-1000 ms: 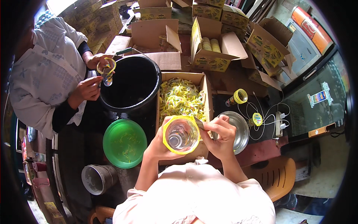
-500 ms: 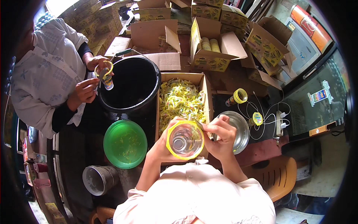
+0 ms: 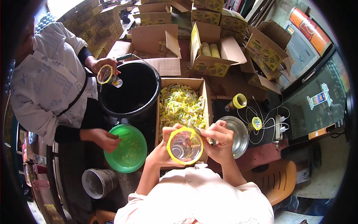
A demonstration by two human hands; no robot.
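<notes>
A clear plastic cup with a yellow rim is tilted so its mouth faces up at me. My left hand is wrapped round its side. At the rim's upper right, my right hand is closed in a pinch on what looks like a small knife, a thin grey blade touching the yellow edge. Its handle is mostly hidden in my fingers. Just beyond both hands stands a cardboard box heaped with yellow and clear plastic trimmings.
At left, a co-worker's hand holds another yellow-rimmed cup by a black bucket; their other hand reaches over a green basin. A metal bowl, stacked cups, white cables and a grey pail surround me.
The cup in my left hand has tilted slightly, my right hand staying at its rim. The co-worker's one hand has moved from their cup down to the green basin.
</notes>
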